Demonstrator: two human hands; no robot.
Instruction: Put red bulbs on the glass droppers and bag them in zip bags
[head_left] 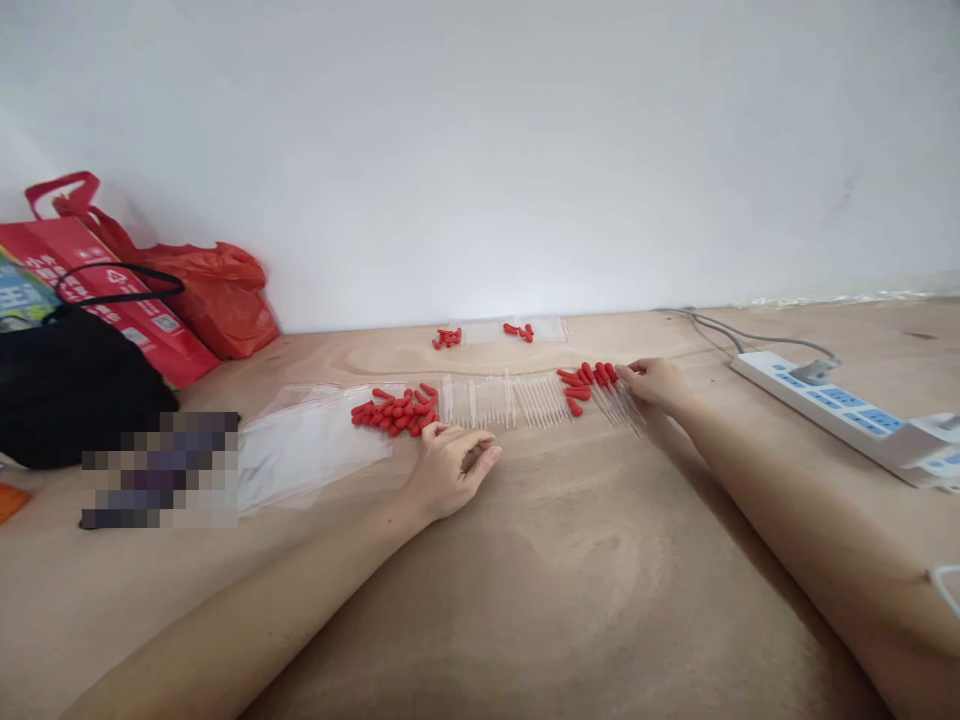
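My right hand (656, 385) is at the right end of a group of droppers (619, 402) with red rubber bulbs and thin clear tubes, its fingers pinched at the endmost bulb. Loose red bulbs (576, 400) lie just left of them. My left hand (454, 465) hovers over the table with curved fingers, thumb apart, holding nothing. Beyond it is a heap of red rubber bulbs (397, 410), partly on clear plastic bags (307, 445). Between the hands, clear glass tubes (480, 400) lie side by side in a row.
Near the wall are small clear bags (480, 332) with red bulbs (448, 338). A white power strip (840, 405) with a grey cord stands at right. At left are a red plastic bag (217, 295), a black bag (82, 385) and a blurred-out item (161, 470) on the wooden table (585, 580).
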